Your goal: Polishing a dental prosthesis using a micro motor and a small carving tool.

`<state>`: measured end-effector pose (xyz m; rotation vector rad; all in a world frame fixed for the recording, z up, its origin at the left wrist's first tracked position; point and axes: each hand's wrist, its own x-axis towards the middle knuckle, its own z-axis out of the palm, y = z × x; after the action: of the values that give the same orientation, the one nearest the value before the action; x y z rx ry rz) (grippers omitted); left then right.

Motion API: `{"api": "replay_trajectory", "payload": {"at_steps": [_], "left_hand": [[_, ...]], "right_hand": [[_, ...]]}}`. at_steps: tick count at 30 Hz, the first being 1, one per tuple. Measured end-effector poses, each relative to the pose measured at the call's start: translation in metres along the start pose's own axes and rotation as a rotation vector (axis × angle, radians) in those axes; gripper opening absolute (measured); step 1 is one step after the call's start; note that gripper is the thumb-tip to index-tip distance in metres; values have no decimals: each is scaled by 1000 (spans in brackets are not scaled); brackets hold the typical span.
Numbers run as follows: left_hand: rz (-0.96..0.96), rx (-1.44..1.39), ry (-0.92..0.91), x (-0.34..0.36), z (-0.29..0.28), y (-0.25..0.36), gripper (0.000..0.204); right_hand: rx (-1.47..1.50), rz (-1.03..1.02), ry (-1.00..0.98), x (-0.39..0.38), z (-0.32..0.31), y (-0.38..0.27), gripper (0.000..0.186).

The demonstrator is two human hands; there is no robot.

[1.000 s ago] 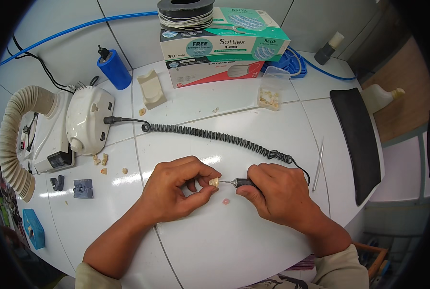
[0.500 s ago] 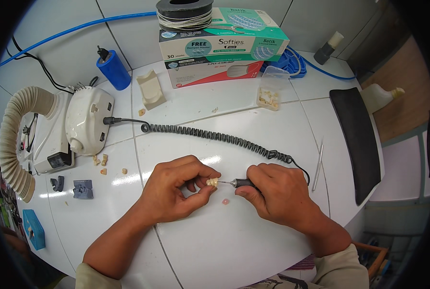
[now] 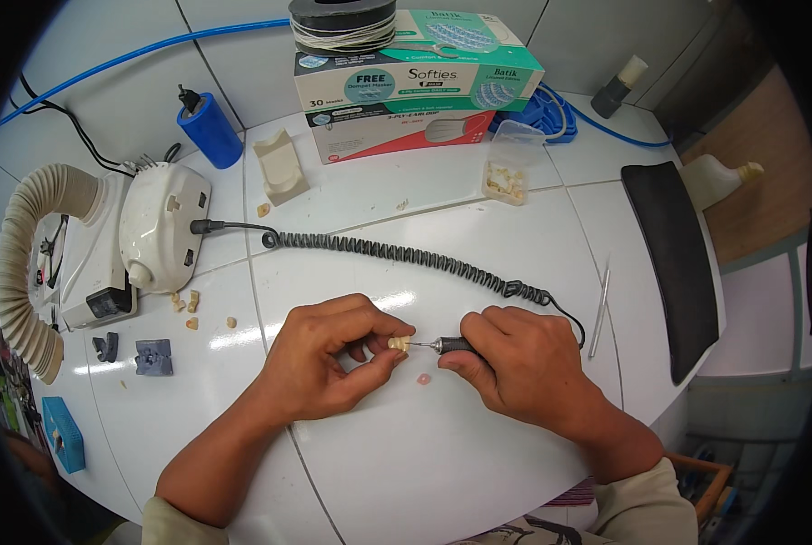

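Observation:
Between the thumb and forefinger of my left hand [image 3: 338, 354] is a small cream-coloured dental piece shaped like a few joined teeth [image 3: 398, 343]. My right hand [image 3: 524, 368] is wrapped round the black grip of a rotary handpiece [image 3: 454, 345]. Its thin metal bit points left and meets the dental piece, or comes very near it. Just below the bit, a small pink piece [image 3: 423, 379] lies on the white tiled table [image 3: 442, 454]. From the handpiece's rear, a black coiled cord [image 3: 388, 252] runs to a white motor unit [image 3: 162, 232].
Several tooth pieces [image 3: 193, 300] and grey moulds [image 3: 154, 357] lie at left, near a ribbed suction hose [image 3: 15, 272]. Stacked mask boxes [image 3: 406, 136] stand at the back, beside a clear box of teeth [image 3: 506, 182]. A slim metal tool [image 3: 599, 313] and black pad [image 3: 669, 272] are at right.
Both hands keep nearly the same pose. The dental piece seems slightly turned in my left fingers, and the handpiece has shifted a touch left. The whole view has moved slightly.

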<state>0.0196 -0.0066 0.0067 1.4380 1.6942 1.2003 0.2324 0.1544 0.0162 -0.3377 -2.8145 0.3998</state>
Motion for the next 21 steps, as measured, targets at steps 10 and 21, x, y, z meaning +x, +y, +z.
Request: {"api": "replay_trajectory", "payload": {"at_steps": [10,21], "left_hand": [[-5,2,2,-1,0,0,23],[-9,5,11,-1,0,1,22]], "right_hand": [[4,3,7,1,-1,-1,43],[6,0,-6,1,-2,-2,42]]}}
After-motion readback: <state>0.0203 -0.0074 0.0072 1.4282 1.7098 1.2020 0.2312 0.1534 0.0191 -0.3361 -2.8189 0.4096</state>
